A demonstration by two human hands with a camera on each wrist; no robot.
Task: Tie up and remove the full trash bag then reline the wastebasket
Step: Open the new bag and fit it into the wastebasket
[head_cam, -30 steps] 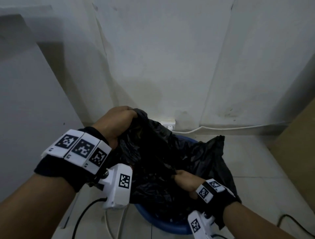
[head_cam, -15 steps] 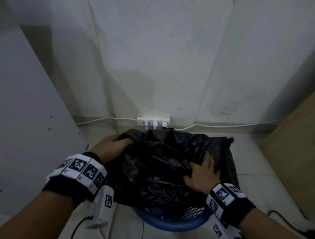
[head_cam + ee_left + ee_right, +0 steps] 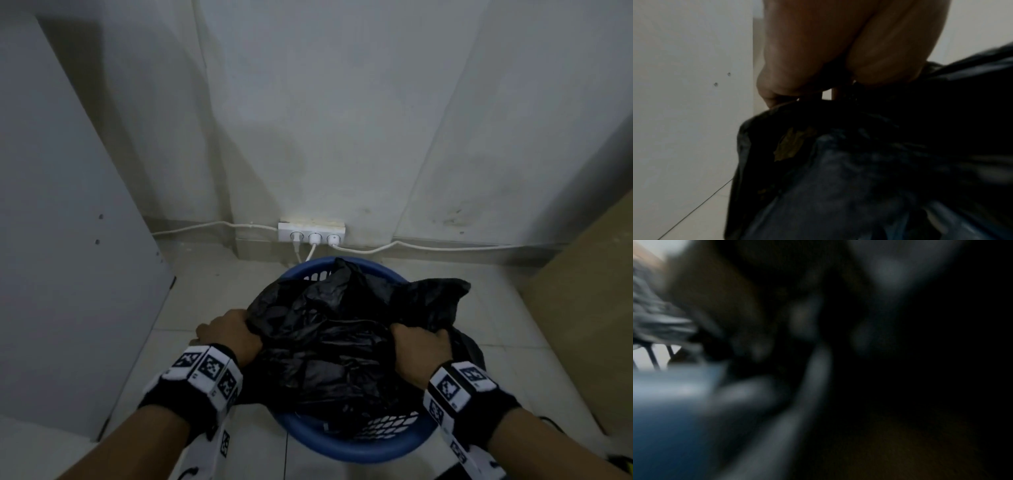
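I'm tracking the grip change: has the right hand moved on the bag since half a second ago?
Yes. The right hand went from lying flat on the black trash bag to gripping its right edge, nearer the blue wastebasket rim.

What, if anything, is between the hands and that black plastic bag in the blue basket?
Nothing visible. The left hand and right hand already grip opposite sides of the crumpled black plastic trash bag, which sits in the round blue plastic wastebasket.
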